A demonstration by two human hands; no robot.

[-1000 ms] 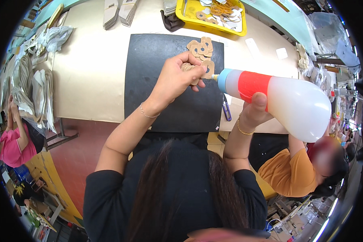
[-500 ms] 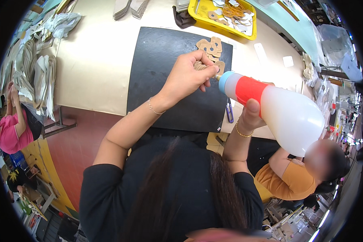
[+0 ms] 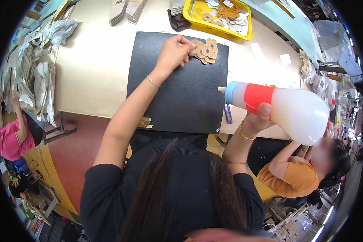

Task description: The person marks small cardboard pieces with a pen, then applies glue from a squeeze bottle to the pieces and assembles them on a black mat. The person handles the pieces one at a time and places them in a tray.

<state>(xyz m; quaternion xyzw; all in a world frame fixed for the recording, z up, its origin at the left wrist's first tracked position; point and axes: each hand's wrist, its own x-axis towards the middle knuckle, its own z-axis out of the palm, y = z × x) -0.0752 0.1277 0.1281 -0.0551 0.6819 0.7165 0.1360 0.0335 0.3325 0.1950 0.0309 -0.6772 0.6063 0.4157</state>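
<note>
My left hand (image 3: 174,52) reaches to the far side of a black mat (image 3: 181,88) and its fingertips touch a small pile of tan cardboard-like cutouts with round holes (image 3: 205,51). Whether the fingers pinch a piece I cannot tell. My right hand (image 3: 257,119) grips a large white squeeze bottle (image 3: 282,109) with a red band and a blue cap. The bottle lies sideways, its nozzle pointing left over the mat's right edge.
A yellow tray (image 3: 218,16) of cut pieces stands beyond the mat on the beige table (image 3: 92,72). Stacks of pale material (image 3: 32,80) lie at the left. A person in an orange top (image 3: 294,177) sits at the lower right, another in pink (image 3: 12,137) at the left.
My left hand moved away from the bottle's nozzle out to the pile of cutouts at the mat's far edge. The bottle stayed in my right hand, now apart from the left.
</note>
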